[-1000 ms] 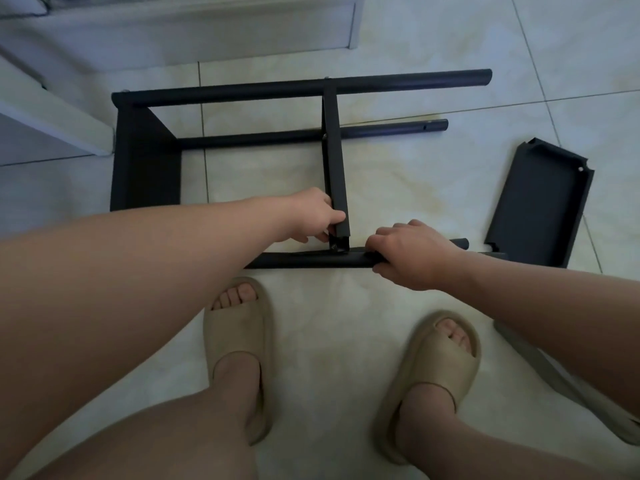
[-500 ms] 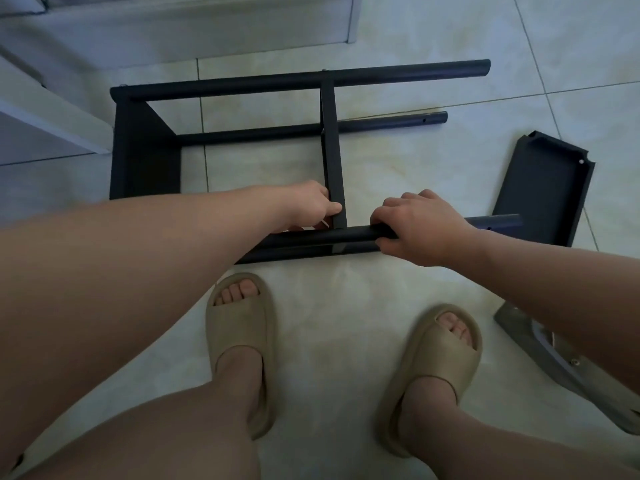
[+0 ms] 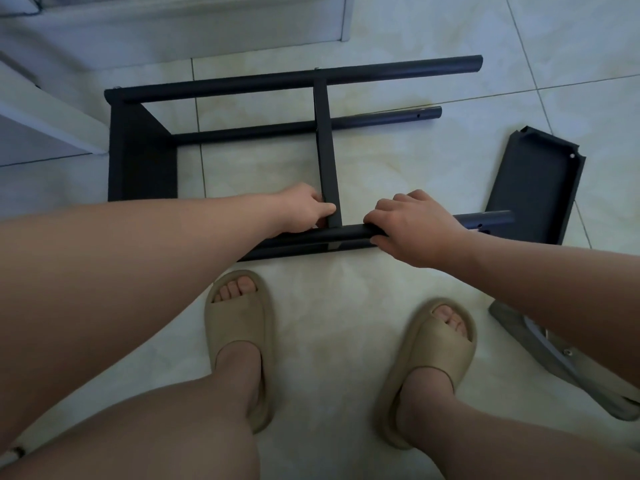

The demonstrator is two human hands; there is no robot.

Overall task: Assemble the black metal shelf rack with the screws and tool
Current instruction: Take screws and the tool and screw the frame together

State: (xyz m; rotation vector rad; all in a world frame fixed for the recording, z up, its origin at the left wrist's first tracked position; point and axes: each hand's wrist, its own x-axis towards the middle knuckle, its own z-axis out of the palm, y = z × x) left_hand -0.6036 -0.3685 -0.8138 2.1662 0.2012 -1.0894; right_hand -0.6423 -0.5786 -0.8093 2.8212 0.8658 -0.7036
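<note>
Black metal makes up the shelf rack (image 3: 298, 79), which we find lying on its side on the pale tiled floor (image 3: 415, 168), directly ahead of our feet. An end shelf panel (image 3: 142, 161) closes the frame at the left. A middle shelf panel (image 3: 325, 150) runs from the far tube (image 3: 398, 69) towards us, crossing a second tube (image 3: 381, 121) that shows a small hole near its open right end.

Our left hand (image 3: 308, 209) grips the near end of the middle shelf panel, fingers curled against its left face. Our right hand (image 3: 415, 226) is wrapped over the near tube (image 3: 346, 233), fingers curled across the top and thumb underneath, just right of the panel. Another dark tube (image 3: 294, 249) shows just below the near tube.

A loose shelf panel (image 3: 533, 188) lies on the floor to the right, its near corner beside the end of the near tube. A grey object (image 3: 571, 368) lies lower right, partly hidden by our right forearm; we cannot tell what it is. Both feet wear beige sandals (image 3: 239, 327). White furniture (image 3: 173, 26) stands along the far left.
</note>
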